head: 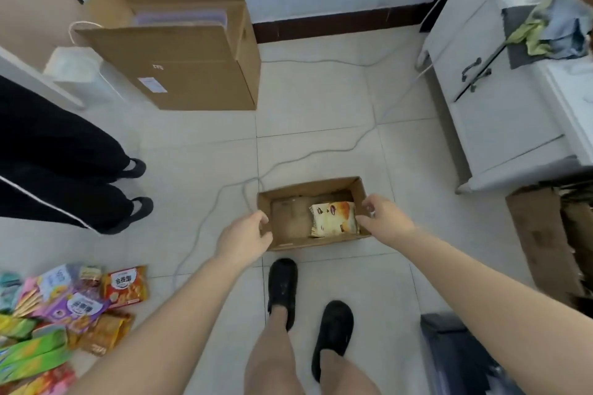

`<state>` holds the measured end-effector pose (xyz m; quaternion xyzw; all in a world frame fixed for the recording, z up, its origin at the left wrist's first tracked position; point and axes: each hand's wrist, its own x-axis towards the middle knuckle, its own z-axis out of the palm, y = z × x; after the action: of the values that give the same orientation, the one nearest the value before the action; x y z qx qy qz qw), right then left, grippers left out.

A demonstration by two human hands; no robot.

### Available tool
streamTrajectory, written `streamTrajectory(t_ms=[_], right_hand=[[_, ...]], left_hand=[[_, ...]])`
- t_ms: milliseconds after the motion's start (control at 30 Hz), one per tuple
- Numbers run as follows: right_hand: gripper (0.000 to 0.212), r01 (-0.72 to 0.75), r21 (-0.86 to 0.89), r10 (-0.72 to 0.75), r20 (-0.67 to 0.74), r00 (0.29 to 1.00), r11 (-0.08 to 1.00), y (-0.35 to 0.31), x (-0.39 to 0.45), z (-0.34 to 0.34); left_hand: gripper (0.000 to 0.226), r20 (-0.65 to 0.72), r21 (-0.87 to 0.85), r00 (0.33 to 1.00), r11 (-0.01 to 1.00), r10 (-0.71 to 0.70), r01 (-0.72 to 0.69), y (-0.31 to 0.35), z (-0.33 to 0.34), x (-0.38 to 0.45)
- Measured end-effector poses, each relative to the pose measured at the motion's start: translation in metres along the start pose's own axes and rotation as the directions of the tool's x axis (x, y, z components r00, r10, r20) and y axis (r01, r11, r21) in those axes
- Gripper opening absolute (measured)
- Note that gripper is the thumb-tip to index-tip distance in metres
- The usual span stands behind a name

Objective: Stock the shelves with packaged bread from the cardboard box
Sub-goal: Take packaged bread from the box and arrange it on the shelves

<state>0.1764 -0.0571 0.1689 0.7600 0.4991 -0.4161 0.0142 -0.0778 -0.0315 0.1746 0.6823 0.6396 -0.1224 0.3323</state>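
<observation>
A small open cardboard box point(290, 244) sits on the tiled floor just ahead of my feet. One packaged bread point(333, 219), in a cream wrapper with a bun picture, lies flat in its right half; the left half shows bare cardboard. My left hand point(245, 236) is at the box's left wall, thumb and fingers curled round the rim. My right hand point(386, 218) is at the right wall, its thumb inside and fingers over the edge, right beside the bread.
A large cardboard box point(192, 74) stands at the back left, with a grey cable point(321, 155) trailing across the floor. Another person's legs point(64, 176) are at the left. Several snack packets point(64, 308) lie at the front left. A white cabinet point(500, 99) stands right.
</observation>
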Motion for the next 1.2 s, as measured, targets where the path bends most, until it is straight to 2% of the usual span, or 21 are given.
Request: streamTrajectory(t_ms=[133, 300, 467, 533, 667, 800, 867, 900, 1000, 1067, 1133, 1200], right_hand=[[0.044, -0.154, 0.066, 0.147, 0.094, 0.985, 0.986, 0.030, 0.099, 0.058], [0.055, -0.287, 0.084, 0.269, 0.176, 0.947, 0.954, 0.072, 0.227, 0.148], [0.067, -0.464, 0.217, 0.423, 0.211, 0.881, 0.859, 0.116, 0.334, 0.227], [0.077, -0.519, 0.242, 0.474, 0.222, 0.852, 0.820, 0.138, 0.366, 0.252], [0.116, -0.559, 0.309, 0.505, 0.241, 0.829, 0.770, 0.179, 0.416, 0.291], [0.128, -0.576, 0.320, 0.563, 0.140, 0.814, 0.753, 0.199, 0.440, 0.313], [0.126, -0.572, 0.370, 0.569, 0.131, 0.812, 0.732, 0.203, 0.445, 0.320], [0.124, -0.562, 0.408, 0.560, 0.139, 0.817, 0.719, 0.204, 0.446, 0.323], [0.114, -0.516, 0.511, 0.505, 0.175, 0.845, 0.687, 0.199, 0.442, 0.322], [0.108, -0.486, 0.542, 0.436, 0.228, 0.870, 0.686, 0.188, 0.431, 0.315], [0.105, -0.427, 0.494, 0.330, 0.274, 0.903, 0.757, 0.171, 0.416, 0.305], [0.109, -0.303, 0.348, 0.190, 0.321, 0.928, 0.887, 0.147, 0.394, 0.289]], left_hand=[[0.038, 0.132, -0.138, 0.987, 0.984, -0.091, 0.109, -0.027, 0.066, 0.101], [0.045, 0.252, -0.228, 0.961, 0.958, -0.112, 0.172, -0.049, 0.166, 0.229], [0.052, 0.349, -0.309, 0.925, 0.914, -0.148, 0.262, -0.060, 0.267, 0.338], [0.056, 0.405, -0.329, 0.894, 0.882, -0.191, 0.337, -0.062, 0.302, 0.368], [0.072, 0.511, -0.335, 0.833, 0.844, -0.211, 0.419, -0.067, 0.359, 0.412], [0.085, 0.622, -0.439, 0.751, 0.694, -0.223, 0.570, -0.067, 0.392, 0.434], [0.081, 0.649, -0.505, 0.733, 0.607, -0.202, 0.614, -0.062, 0.398, 0.437], [0.075, 0.636, -0.534, 0.748, 0.591, -0.191, 0.605, -0.060, 0.399, 0.437], [0.058, 0.539, -0.558, 0.821, 0.650, -0.188, 0.515, -0.059, 0.388, 0.432], [0.048, 0.532, -0.548, 0.818, 0.647, -0.219, 0.530, -0.064, 0.369, 0.421], [0.042, 0.568, -0.577, 0.777, 0.542, -0.272, 0.611, -0.069, 0.344, 0.404], [0.044, 0.588, -0.611, 0.741, 0.422, -0.324, 0.669, -0.070, 0.314, 0.382]])
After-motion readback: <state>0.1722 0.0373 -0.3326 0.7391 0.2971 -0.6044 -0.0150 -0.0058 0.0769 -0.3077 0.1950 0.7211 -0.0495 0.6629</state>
